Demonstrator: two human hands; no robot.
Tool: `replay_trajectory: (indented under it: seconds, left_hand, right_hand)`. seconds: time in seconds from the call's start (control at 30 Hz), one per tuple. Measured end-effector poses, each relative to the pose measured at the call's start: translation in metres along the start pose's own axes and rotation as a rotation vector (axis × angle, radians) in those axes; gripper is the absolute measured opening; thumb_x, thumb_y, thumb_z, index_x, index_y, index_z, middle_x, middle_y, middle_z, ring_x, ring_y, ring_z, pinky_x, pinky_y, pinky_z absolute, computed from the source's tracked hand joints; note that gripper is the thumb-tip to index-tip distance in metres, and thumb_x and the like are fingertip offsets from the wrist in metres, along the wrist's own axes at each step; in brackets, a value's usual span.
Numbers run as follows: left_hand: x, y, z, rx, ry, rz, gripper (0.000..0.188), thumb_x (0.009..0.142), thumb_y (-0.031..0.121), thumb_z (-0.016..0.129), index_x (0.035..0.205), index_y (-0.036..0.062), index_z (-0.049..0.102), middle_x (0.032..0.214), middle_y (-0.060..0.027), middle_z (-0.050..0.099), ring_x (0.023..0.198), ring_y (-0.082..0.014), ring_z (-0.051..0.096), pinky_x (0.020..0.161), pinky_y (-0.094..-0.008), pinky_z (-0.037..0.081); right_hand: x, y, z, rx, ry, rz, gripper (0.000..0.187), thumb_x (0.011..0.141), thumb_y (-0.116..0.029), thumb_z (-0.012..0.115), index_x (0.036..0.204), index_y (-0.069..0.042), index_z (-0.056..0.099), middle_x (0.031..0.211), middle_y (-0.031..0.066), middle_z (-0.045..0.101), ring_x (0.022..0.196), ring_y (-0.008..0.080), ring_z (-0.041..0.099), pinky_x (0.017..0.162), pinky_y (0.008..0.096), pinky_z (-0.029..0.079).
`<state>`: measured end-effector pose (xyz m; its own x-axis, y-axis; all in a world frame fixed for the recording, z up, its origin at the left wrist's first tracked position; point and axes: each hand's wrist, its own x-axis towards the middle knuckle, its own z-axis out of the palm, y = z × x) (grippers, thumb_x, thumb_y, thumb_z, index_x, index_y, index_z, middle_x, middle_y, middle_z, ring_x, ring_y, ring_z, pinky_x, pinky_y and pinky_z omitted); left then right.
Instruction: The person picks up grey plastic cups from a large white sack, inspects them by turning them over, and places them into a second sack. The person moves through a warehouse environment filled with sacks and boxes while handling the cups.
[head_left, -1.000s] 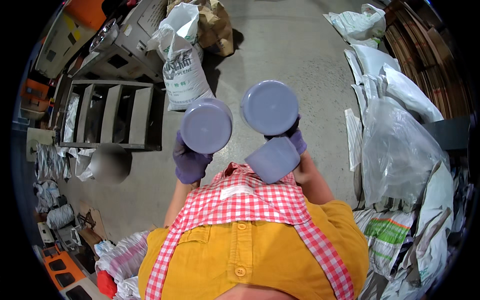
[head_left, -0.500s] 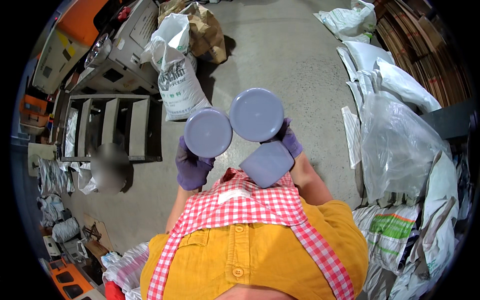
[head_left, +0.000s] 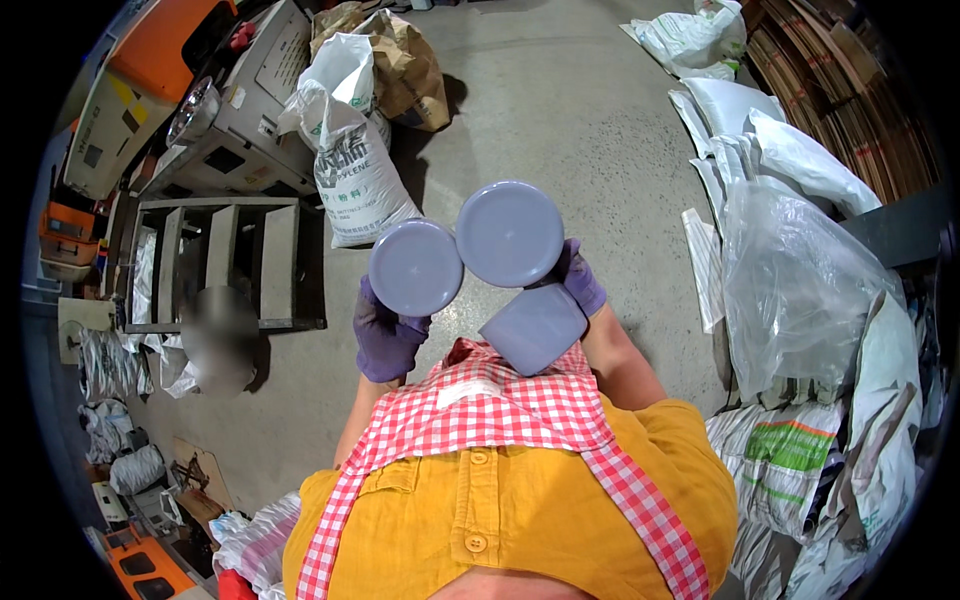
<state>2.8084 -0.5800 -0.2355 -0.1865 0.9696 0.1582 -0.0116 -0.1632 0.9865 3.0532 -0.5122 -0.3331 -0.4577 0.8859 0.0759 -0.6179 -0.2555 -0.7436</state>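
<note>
My left hand (head_left: 388, 332), in a purple glove, is closed at the lower left edge of a round, shiny grey-blue plastic piece (head_left: 416, 268) with a raised rim. Its fingers partly disappear behind that piece. A second, slightly larger round plastic piece (head_left: 510, 233) touches it on the right. My right hand (head_left: 577, 280), also gloved, grips from the right where this larger piece meets a squarish grey-blue plastic piece (head_left: 535, 330) with rounded corners. Most of the right fingers are hidden behind them. All of these pieces are held in front of my checked apron (head_left: 520, 410).
Ahead on the left stand an open white sack (head_left: 360, 175) and a brown paper sack (head_left: 412, 80). A grey slatted frame (head_left: 220, 262) and an orange-and-white machine (head_left: 150, 80) lie farther left. On the right are plastic sheeting (head_left: 790, 290), white bags (head_left: 810, 165) and stacked cardboard (head_left: 840, 100).
Both hands keep their hold. The larger round piece sits very slightly lower and farther left, and the surroundings have shifted a little in the picture.
</note>
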Motion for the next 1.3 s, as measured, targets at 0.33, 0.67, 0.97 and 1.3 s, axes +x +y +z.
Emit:
replay_trajectory:
  seconds: [0.33, 0.67, 0.97, 1.3]
  left_hand:
    - [0.003, 0.010, 0.007, 0.113, -0.009, 0.134, 0.030, 0.076, 0.007, 0.061, 0.102, 0.0031, 0.047, 0.082, -0.0031, 0.054, 0.061, -0.0073, 0.052, 0.053, -0.0211, 0.044]
    - [0.004, -0.005, -0.005, 0.156, -0.067, 0.202, 0.044, 0.070, 0.005, 0.063, 0.110, 0.0024, 0.045, 0.096, -0.0048, 0.056, 0.082, -0.0097, 0.054, 0.069, -0.0231, 0.045]
    - [0.005, 0.004, 0.001, 0.135, -0.047, 0.191, 0.043, 0.071, 0.007, 0.064, 0.110, 0.0011, 0.047, 0.099, -0.0058, 0.057, 0.089, -0.0118, 0.054, 0.077, -0.0245, 0.043]
    - [0.004, 0.004, -0.004, 0.069, -0.099, 0.147, 0.034, 0.076, 0.002, 0.060, 0.108, 0.0014, 0.045, 0.100, -0.0062, 0.054, 0.088, -0.0128, 0.053, 0.077, -0.0256, 0.043]
  right_hand:
    - [-0.002, 0.008, -0.010, -0.040, 0.024, -0.031, 0.074, 0.069, -0.067, 0.050, 0.110, -0.005, 0.052, 0.098, 0.0063, 0.059, 0.083, 0.0141, 0.057, 0.070, 0.0283, 0.049]
    - [-0.011, 0.013, -0.032, 0.060, 0.032, 0.005, 0.070, 0.069, -0.058, 0.060, 0.117, -0.009, 0.046, 0.119, 0.0068, 0.048, 0.106, 0.0188, 0.048, 0.082, 0.0341, 0.046]
    - [-0.012, -0.004, -0.010, 0.017, -0.019, -0.042, 0.060, 0.070, -0.054, 0.063, 0.110, -0.012, 0.048, 0.114, 0.0060, 0.050, 0.100, 0.0189, 0.051, 0.079, 0.0347, 0.047]
    - [-0.007, -0.012, -0.003, -0.039, 0.001, -0.034, 0.054, 0.070, -0.056, 0.061, 0.098, -0.010, 0.053, 0.100, 0.0054, 0.056, 0.090, 0.0169, 0.055, 0.073, 0.0320, 0.048]
